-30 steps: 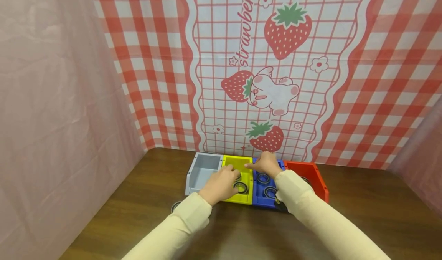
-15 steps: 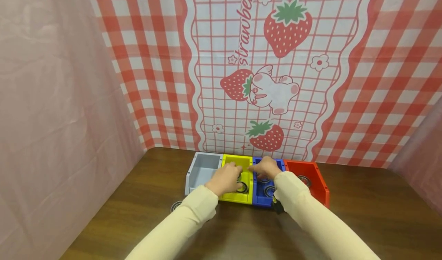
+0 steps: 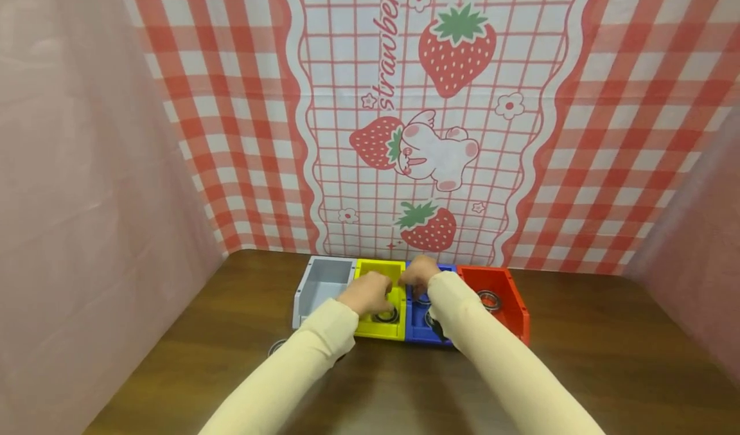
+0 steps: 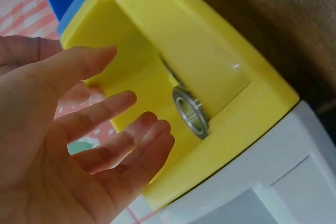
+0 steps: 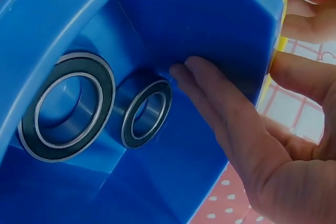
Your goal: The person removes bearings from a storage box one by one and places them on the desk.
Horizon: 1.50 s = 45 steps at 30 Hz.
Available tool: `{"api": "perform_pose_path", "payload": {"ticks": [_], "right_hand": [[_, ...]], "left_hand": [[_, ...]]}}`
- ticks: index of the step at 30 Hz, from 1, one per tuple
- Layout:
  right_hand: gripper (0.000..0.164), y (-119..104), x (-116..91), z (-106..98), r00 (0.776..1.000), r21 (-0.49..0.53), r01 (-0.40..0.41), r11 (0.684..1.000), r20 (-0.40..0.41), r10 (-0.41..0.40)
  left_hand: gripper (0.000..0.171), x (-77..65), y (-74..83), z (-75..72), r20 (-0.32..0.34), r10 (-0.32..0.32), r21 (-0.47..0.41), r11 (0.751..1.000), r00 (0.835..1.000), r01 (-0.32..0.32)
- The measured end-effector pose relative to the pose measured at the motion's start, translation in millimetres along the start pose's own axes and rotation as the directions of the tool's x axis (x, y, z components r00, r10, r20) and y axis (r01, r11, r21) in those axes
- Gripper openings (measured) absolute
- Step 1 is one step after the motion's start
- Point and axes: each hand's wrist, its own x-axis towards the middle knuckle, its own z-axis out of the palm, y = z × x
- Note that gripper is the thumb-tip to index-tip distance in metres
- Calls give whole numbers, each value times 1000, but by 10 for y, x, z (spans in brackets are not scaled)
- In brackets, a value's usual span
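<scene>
Over the yellow bin (image 3: 399, 333) is my left hand (image 3: 370, 293), its fingers loosely bent and nothing between them in the left wrist view. A metal bearing (image 4: 202, 129) leans inside that bin, apart from the fingertips; a second dark edge behind it is mostly hidden. My right hand (image 5: 262, 140) reaches into the blue bin (image 5: 220, 19) with fingers nearly straight, close to its side wall, and holds nothing visible. In that bin lie a larger black-sealed bearing (image 5: 107, 90) and a smaller bearing (image 5: 127, 121), the smaller one nearer my fingertips.
Left of the yellow bin stands a grey bin (image 3: 315, 287); right of the blue one, a red bin (image 3: 523, 316) holds a bearing (image 3: 482, 300). Another bearing (image 3: 276, 345) lies on the wooden table (image 3: 191, 358), partly behind my left sleeve. A checked cloth (image 3: 260, 165) hangs behind.
The head view has swung slightly right. My left hand has moved right, farther over the yellow bin. My right hand's fingers have dipped lower into the blue bin.
</scene>
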Motion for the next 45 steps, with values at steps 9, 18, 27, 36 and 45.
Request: {"api": "perform_pose_path", "payload": {"ticks": [9,18,27,36,45], "right_hand": [[35,-28,27,46,1000,-11,-5,1000,-27,5],[35,27,9,34,999,-8,20,1000,-42,-20],[35,23,-37,21,998,-4,38,999,-50,-38],[29,23,30,41,1000,-5,13,1000,-20,-13],[30,15,-16,37,999,15,13,1000,-48,-12]], "left_hand": [[31,66,-15,98,39,10,-16,1000,999,-10],[20,119,70,146,48,-31,17,999,998,30],[22,141,108,178,65,-87,57,995,994,84],[19,165,142,209,63,-94,91,992,994,88],[16,178,213,263,28,-87,234,969,996,78]]}}
